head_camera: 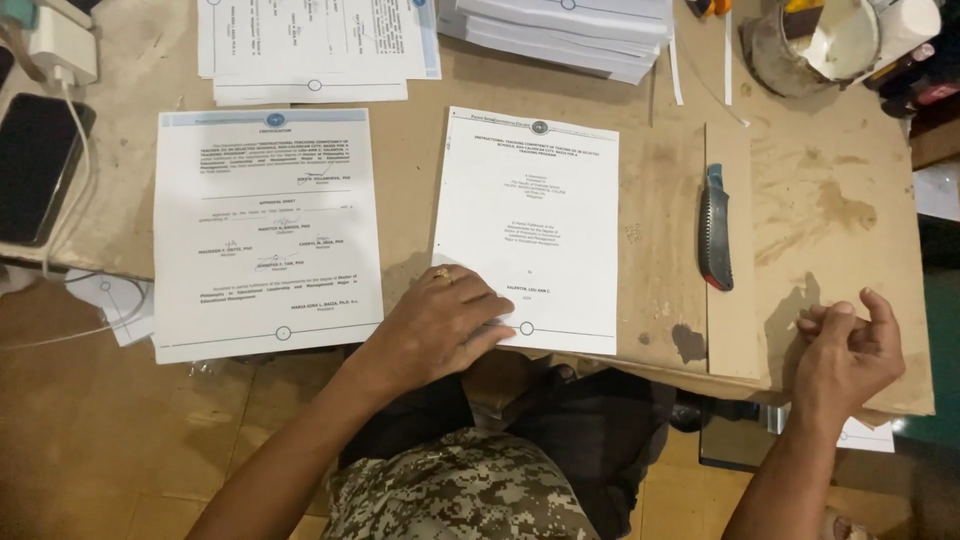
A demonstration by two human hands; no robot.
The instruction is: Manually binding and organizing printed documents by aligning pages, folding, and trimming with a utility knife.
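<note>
1. Left hand (440,325), gold ring on one finger, pressed flat with fingers spread on the lower left corner of a white printed title sheet (530,225), gripping nothing.
2. Sheet lying on the brown cardboard-covered surface (830,230).
3. Right hand (850,350) empty, fingers loosely curled, hovering over the surface's near right edge.
4. Grey-handled utility knife (715,230) lying between sheet and right hand.
5. Second white printed sheet (265,230) lying to the left.

Both forearms are bare, with no sleeves in view. The left hand (435,325) wears a gold ring (441,274) on one of its fingers, while the right hand (848,352) has none. Lower down shows camouflage-patterned clothing (460,490) in tan, grey and brown, beside dark fabric (590,430).
</note>
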